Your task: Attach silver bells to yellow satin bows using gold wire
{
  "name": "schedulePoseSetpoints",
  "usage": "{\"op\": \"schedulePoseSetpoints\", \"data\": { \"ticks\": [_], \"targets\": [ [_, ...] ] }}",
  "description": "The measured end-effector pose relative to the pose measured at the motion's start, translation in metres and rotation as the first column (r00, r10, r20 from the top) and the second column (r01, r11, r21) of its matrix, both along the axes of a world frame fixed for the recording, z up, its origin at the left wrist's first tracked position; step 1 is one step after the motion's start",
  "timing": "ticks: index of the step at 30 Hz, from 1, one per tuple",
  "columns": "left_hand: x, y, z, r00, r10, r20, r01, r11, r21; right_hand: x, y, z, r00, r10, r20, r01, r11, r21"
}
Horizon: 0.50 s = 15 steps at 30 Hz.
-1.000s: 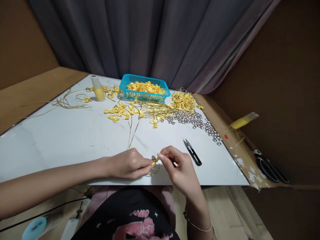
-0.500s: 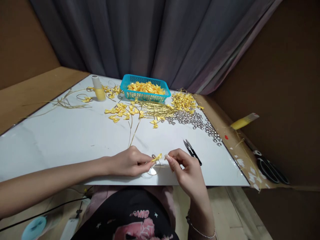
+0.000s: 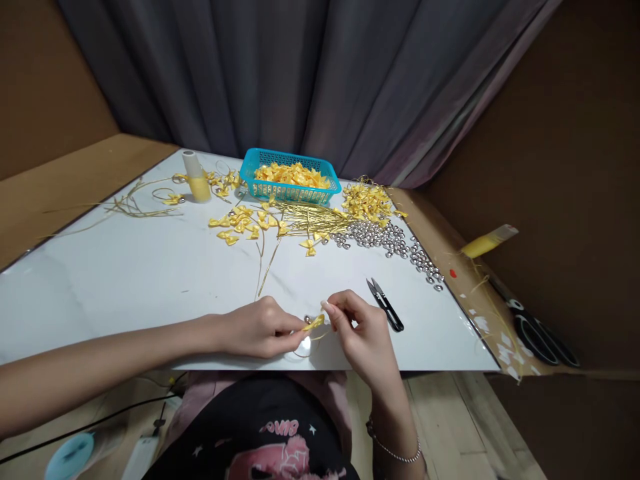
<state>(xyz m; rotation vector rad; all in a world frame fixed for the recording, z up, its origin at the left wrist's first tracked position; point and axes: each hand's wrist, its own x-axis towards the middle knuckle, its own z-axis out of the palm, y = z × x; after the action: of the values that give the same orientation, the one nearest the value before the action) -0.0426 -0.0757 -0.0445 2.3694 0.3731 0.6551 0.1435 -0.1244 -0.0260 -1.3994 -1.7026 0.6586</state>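
Near the front edge of the table, my left hand (image 3: 265, 327) pinches a small yellow ribbon bow (image 3: 316, 323) between thumb and fingertips. A silver bead (image 3: 307, 319) sits against the bow, and a thin gold cord (image 3: 320, 336) curves below it. Just right of the bow is my right hand (image 3: 359, 327), thumb and forefinger pressed together; whatever is between them is too fine to make out. Black thread snips (image 3: 385, 305) lie beyond my right hand, blades pointing away.
Behind stands a blue basket (image 3: 290, 192) of yellow bows. Gold cords (image 3: 313, 219), loose bows (image 3: 240, 219), a finished-looking heap (image 3: 367, 202) and silver beads (image 3: 380, 237) spread before it. A thread spool (image 3: 199, 180) stands left; large scissors (image 3: 537, 339) lie at the right.
My right hand has moved slightly left and up, closer to the bow. The gold cord loop has shifted. My left hand still holds the bow in nearly the same place.
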Motion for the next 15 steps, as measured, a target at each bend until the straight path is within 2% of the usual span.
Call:
{"op": "schedulePoseSetpoints", "data": {
  "ticks": [7, 15],
  "targets": [
    [0.000, 0.002, -0.001, 1.000, 0.006, 0.008, -0.006, 1.000, 0.028, -0.001, -0.009, 0.008, 0.997, 0.070, 0.037, -0.072, 0.996, 0.058],
    [0.001, 0.003, 0.005, 0.998, 0.039, 0.041, -0.037, 0.999, -0.040, 0.010, -0.012, 0.003, 0.999, 0.007, 0.036, -0.008, 1.000, 0.026]
  ]
}}
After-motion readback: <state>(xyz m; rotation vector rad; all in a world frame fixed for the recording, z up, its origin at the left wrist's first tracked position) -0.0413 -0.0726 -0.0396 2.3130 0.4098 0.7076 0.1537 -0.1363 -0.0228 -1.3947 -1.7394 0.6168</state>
